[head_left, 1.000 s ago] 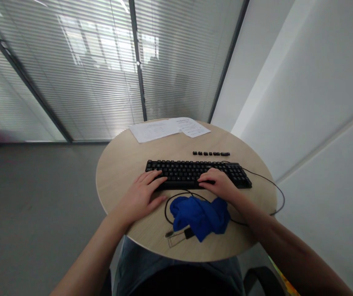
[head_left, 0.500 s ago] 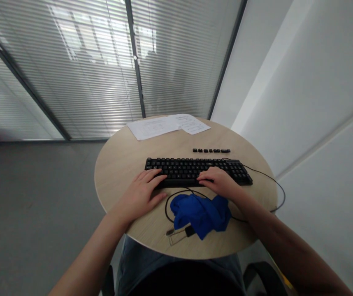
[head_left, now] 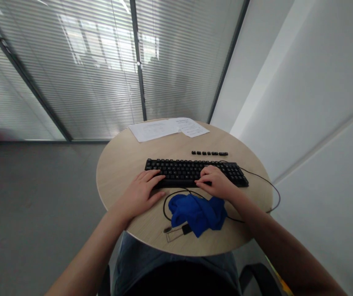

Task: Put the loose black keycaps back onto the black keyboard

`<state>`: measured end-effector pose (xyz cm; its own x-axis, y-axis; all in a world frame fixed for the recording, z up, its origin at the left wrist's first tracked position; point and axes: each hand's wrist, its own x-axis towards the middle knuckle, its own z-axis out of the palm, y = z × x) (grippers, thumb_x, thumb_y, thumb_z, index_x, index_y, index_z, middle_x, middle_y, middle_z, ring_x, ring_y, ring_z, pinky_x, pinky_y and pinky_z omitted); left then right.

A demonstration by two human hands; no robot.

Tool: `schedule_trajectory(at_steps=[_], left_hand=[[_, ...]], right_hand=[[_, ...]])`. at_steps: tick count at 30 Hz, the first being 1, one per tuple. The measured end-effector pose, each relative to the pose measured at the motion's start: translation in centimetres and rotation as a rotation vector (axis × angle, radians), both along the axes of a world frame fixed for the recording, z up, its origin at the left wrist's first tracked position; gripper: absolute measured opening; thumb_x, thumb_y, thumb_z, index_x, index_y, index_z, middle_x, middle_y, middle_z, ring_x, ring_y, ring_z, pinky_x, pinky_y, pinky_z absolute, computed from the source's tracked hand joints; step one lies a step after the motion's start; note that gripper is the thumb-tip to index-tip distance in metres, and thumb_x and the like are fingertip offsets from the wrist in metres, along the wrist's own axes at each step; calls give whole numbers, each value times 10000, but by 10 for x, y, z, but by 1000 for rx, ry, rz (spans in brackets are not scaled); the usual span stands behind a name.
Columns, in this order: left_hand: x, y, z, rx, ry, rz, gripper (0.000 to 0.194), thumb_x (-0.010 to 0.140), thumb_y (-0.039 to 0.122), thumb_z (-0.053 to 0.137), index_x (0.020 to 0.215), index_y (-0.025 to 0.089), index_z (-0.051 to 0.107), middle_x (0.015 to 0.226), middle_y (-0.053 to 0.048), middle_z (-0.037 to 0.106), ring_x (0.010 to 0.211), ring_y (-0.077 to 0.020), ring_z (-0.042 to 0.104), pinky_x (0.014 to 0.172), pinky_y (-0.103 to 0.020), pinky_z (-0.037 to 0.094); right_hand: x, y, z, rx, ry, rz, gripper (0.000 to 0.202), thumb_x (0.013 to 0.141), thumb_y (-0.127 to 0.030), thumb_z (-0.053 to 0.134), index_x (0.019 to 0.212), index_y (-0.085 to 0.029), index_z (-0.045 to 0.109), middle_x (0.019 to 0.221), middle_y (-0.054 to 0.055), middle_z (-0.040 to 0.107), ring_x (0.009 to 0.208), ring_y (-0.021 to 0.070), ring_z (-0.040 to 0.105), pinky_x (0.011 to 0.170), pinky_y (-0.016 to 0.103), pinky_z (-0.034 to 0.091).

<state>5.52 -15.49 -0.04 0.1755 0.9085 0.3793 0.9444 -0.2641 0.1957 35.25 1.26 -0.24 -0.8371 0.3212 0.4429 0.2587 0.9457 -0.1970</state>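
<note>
A black keyboard point(head_left: 179, 172) lies across the middle of the round wooden table. My left hand point(head_left: 144, 191) rests at its left end, fingers spread over the keys and thumb on the tabletop. Over the right-centre of the lower key rows, my right hand point(head_left: 215, 181) has its fingers bent and drawn together with the thumb; whatever is between them is hidden. Behind the keyboard, several loose black keycaps point(head_left: 209, 153) stand in a row. In front lies a crumpled blue cloth point(head_left: 198, 213), and a thin wire tool with a black end point(head_left: 176, 233) sticks out beside it.
Printed paper sheets point(head_left: 158, 129) lie at the far side of the table point(head_left: 114, 160). A black cable point(head_left: 264, 177) loops past the right edge and around the cloth. A white wall point(head_left: 318, 115) stands close on the right, and glass with blinds point(head_left: 102, 94) beyond.
The view has shifted slightly. My right hand has moved a little left along the keyboard, its fingers bending differently. My left hand stays in place on the keys.
</note>
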Motion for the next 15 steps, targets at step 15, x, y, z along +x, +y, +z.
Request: schedule_trajectory(at_steps=[15], left_hand=[[-3, 1, -3, 33, -13, 7, 481, 980, 497, 571, 1355, 203, 638, 1489, -169, 562, 1368, -353, 525, 1154, -590, 424]], right_hand=[[8, 10, -5, 24, 144, 6, 382, 805, -52, 535, 972, -263, 806, 981, 66, 637, 946, 221, 564, 857, 411, 453]])
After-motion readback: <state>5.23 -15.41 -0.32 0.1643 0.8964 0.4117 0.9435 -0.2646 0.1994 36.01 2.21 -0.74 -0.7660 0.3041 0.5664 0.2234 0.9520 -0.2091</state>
